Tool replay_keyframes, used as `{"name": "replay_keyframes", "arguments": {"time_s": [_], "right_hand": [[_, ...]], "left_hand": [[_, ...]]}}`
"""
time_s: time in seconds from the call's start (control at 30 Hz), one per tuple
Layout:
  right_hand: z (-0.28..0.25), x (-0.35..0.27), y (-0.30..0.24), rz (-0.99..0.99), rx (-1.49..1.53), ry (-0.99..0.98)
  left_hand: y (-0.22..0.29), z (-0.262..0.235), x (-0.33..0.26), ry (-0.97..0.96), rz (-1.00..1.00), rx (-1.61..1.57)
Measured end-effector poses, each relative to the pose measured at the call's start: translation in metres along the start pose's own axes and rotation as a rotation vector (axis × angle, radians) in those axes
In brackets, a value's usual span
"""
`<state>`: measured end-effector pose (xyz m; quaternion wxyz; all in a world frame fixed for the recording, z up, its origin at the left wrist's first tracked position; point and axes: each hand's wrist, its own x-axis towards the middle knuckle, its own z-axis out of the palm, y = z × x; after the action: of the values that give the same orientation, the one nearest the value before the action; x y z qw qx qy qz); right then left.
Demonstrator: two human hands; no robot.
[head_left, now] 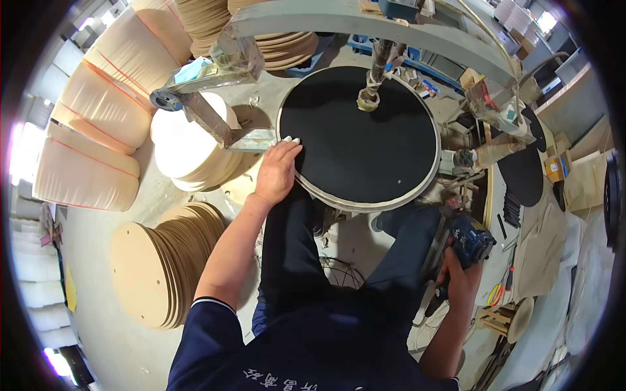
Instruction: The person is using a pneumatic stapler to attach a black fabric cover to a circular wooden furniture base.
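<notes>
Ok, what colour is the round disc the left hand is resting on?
Black, with a pale rim; the round disc under the left hand shows best in the head view.

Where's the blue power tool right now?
The blue power tool is low on the right of the head view, gripped in the right hand, just below the black disc.

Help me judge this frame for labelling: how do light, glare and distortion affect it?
Head view: strong fisheye bend, the grey beam arcs near the rim; daylight blows out at the left edge and washes the pale disc stack; the black disc under the left hand stays matte; right hand shaded.
</notes>
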<state>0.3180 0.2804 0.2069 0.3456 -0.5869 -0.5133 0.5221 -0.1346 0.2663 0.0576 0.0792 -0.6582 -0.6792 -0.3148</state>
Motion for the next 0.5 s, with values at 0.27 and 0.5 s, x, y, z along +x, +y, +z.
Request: {"name": "replay_keyframes", "arguments": {"time_s": [0.27, 0.5], "right_hand": [[0.004, -0.011, -0.006, 0.007, -0.030, 0.035], [0.001, -0.014, -0.008, 0.000, -0.004, 0.029]], "left_hand": [[0.060, 0.004, -0.025, -0.050, 0.117, -0.063], [0.109, 0.031, -0.035, 0.014, 0.060, -0.155]]}}
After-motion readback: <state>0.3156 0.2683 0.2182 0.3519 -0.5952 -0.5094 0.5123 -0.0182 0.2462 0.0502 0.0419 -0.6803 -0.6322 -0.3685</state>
